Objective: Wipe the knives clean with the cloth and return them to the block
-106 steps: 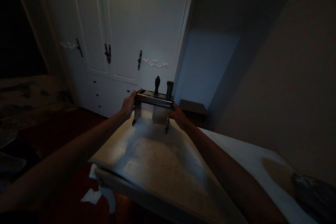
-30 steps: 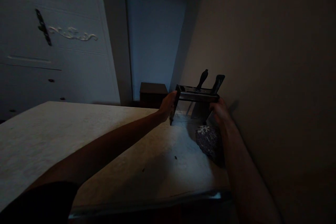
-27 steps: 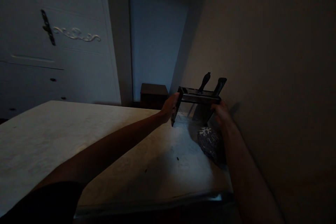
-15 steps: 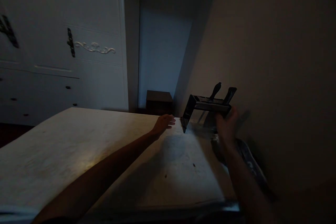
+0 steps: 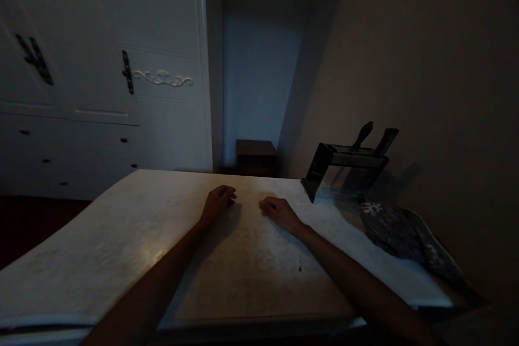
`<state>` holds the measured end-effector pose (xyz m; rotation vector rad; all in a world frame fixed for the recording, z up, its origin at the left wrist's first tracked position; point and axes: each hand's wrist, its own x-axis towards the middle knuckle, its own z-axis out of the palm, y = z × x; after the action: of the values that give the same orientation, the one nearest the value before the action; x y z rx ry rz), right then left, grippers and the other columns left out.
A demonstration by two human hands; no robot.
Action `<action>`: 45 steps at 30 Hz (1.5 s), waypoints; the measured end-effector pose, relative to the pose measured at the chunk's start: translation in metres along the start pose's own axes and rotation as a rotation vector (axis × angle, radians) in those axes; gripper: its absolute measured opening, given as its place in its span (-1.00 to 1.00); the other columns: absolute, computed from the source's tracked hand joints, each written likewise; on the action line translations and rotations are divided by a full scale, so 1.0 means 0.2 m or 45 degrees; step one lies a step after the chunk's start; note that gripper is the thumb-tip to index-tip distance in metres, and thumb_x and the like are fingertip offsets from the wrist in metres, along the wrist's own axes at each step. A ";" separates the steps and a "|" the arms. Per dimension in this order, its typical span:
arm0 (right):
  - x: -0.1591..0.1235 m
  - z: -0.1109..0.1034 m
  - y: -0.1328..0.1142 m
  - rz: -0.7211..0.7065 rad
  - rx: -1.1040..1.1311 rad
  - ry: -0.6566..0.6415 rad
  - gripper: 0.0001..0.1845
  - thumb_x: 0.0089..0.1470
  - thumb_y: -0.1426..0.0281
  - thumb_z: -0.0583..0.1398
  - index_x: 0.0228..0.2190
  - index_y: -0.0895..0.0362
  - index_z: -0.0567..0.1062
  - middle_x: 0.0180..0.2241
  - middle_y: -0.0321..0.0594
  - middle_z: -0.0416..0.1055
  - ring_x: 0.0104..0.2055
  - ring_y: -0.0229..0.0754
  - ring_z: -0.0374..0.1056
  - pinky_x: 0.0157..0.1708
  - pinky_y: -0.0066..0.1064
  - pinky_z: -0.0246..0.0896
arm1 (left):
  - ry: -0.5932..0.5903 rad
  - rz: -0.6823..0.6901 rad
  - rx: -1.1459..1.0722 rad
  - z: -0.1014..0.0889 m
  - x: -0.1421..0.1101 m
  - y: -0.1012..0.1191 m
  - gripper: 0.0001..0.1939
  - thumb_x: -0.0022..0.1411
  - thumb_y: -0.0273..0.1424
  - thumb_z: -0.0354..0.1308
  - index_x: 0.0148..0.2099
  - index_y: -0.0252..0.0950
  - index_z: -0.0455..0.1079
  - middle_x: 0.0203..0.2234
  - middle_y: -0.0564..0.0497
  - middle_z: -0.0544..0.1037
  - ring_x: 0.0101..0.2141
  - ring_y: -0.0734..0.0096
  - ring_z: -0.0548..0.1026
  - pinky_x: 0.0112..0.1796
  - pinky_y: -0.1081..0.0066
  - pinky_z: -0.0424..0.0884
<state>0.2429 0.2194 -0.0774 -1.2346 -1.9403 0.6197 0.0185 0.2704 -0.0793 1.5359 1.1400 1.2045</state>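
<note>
A metal knife rack (image 5: 346, 167) with two dark handles sticking up stands at the far right corner of the pale table (image 5: 121, 238), close to the wall. My left hand (image 5: 217, 203) rests on the tabletop near the middle, fingers loosely curled and holding nothing. My right hand (image 5: 279, 212) lies a little to its right, also on the surface, fingers loosely bent and empty. Both hands are apart from the rack.
A dark patterned cloth (image 5: 405, 235) lies along the table's right edge beside the wall. A white wardrobe (image 5: 101, 75) with dark handles stands behind on the left. A small dark stool (image 5: 256, 155) sits in the corner. The room is dim.
Both hands carried the rack from the table's far end to the corner by the wall, let go of it one after the other, and came back to the table's middle.
</note>
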 end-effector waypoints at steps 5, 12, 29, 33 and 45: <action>-0.01 0.03 0.05 0.028 -0.017 -0.023 -0.49 0.22 -0.01 0.01 -0.53 0.11 0.37 -0.56 -0.28 0.30 -0.49 -0.19 0.23 -0.45 -0.37 0.04 | -0.058 -0.002 0.111 0.01 0.02 0.00 -0.60 0.10 -0.11 0.06 -0.25 -0.37 0.45 -0.41 -0.10 0.56 -0.48 0.36 0.46 -0.41 0.37 0.34; -0.03 0.02 0.05 0.035 0.065 -0.072 -0.50 0.20 -0.03 0.05 -0.50 0.11 0.40 -0.54 -0.26 0.32 -0.46 -0.17 0.24 -0.43 -0.36 0.06 | -0.148 0.078 0.136 0.04 -0.02 0.03 -0.65 0.10 -0.13 0.06 -0.31 -0.33 0.45 -0.43 -0.08 0.56 -0.48 0.35 0.47 -0.40 0.37 0.35; -0.04 0.01 0.06 -0.016 0.022 -0.047 -0.63 0.16 0.09 0.11 -0.43 0.12 0.48 -0.49 -0.26 0.39 -0.42 -0.16 0.28 -0.39 -0.36 0.11 | -0.150 0.062 0.167 0.04 -0.06 0.05 -0.63 0.10 -0.11 0.08 -0.31 -0.33 0.48 -0.46 -0.06 0.55 -0.49 0.36 0.46 -0.42 0.39 0.34; -0.03 0.01 0.07 -0.017 0.031 -0.055 -0.63 0.16 0.09 0.12 -0.39 0.12 0.50 -0.46 -0.25 0.42 -0.40 -0.15 0.31 -0.37 -0.35 0.13 | -0.158 0.095 0.171 0.04 -0.07 0.04 -0.67 0.11 -0.15 0.08 -0.34 -0.31 0.48 -0.48 -0.05 0.54 -0.49 0.36 0.46 -0.40 0.39 0.35; -0.04 0.00 0.06 -0.003 0.045 -0.086 -0.60 0.16 0.06 0.12 -0.40 0.13 0.49 -0.45 -0.24 0.41 -0.39 -0.14 0.30 -0.37 -0.36 0.12 | -0.152 0.014 0.116 0.04 -0.04 0.03 -0.69 0.07 -0.17 0.09 -0.35 -0.33 0.46 -0.48 -0.07 0.54 -0.51 0.37 0.45 -0.46 0.40 0.32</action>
<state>0.2513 0.2177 -0.0884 -1.2034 -1.9774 0.7004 0.0263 0.2602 -0.0764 1.6621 1.1217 1.0656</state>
